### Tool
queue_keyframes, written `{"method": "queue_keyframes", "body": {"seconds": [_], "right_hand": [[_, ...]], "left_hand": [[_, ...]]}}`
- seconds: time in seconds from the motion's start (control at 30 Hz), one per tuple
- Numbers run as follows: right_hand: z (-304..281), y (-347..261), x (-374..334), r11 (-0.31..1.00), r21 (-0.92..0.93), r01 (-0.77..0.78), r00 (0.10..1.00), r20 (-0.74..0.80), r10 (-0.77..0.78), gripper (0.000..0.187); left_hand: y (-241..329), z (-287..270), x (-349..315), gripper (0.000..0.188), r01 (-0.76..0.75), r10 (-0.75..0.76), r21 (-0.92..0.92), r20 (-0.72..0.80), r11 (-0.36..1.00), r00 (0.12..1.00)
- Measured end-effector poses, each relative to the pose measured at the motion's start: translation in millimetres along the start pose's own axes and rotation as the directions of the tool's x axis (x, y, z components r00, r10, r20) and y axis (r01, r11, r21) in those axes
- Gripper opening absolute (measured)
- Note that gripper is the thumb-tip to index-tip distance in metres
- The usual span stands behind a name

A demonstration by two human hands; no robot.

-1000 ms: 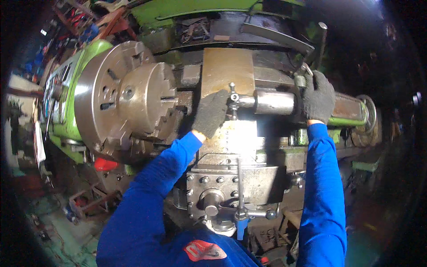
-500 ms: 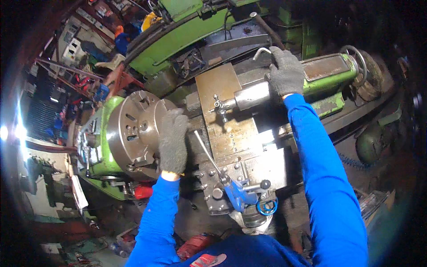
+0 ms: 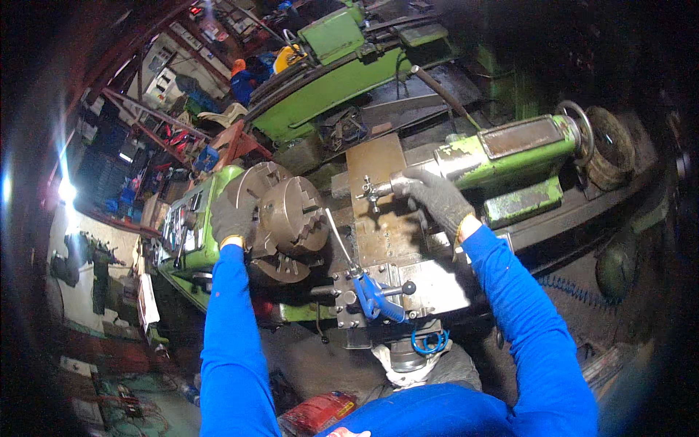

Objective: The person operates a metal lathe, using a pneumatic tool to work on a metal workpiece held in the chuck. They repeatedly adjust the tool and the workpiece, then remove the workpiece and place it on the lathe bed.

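Note:
My left hand [image 3: 234, 217], in a dark grey glove, is open and lies against the near-left side of the large lathe chuck [image 3: 287, 273]; its fingertips blend into the shadow. A smaller stepped chuck-like piece [image 3: 295, 215] sits in front of that face. My right hand [image 3: 438, 198], gloved too, is closed over the bare metal quill [image 3: 398, 183] of the green tailstock [image 3: 528, 138]. From the quill's end sticks a small metal fitting with several arms [image 3: 373, 191]. Between my hands, a blue tool with a long metal lever [image 3: 378, 298] rests on the carriage [image 3: 437, 280].
A handwheel [image 3: 579, 131] stands at the tailstock's far end. Another green machine [image 3: 320, 91] runs across the back, with a loose bar [image 3: 440, 95] leaning near it. A person in an orange head covering [image 3: 239, 69] is at the far left. A red bag [image 3: 318, 411] lies by me.
My left hand has moved left across the chuck, uncovering the stepped piece. My right hand has come down and left onto the quill; the bent metal bar beside it no longer shows. The view has shifted.

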State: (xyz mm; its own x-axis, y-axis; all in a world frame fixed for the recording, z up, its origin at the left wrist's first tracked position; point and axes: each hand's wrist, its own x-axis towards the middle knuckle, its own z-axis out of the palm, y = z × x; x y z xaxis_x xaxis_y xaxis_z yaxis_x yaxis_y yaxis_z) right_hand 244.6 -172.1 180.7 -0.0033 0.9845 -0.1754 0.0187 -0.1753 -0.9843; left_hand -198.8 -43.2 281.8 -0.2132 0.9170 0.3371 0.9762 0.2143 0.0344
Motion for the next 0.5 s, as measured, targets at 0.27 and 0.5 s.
{"method": "queue_keyframes", "body": {"seconds": [0.27, 0.5], "right_hand": [[36, 96, 36, 0.695, 0.642, -0.325, 0.941, 0.145, 0.306, 0.015], [62, 152, 81, 0.968, 0.205, -0.144, 0.987, 0.106, 0.124, 0.024]], "left_hand": [[16, 8, -12, 0.081, 0.094, -0.099, -0.054, -0.100, 0.994, 0.990], [16, 8, -15, 0.077, 0.091, -0.095, -0.032, -0.127, 0.995, 0.987]]}}
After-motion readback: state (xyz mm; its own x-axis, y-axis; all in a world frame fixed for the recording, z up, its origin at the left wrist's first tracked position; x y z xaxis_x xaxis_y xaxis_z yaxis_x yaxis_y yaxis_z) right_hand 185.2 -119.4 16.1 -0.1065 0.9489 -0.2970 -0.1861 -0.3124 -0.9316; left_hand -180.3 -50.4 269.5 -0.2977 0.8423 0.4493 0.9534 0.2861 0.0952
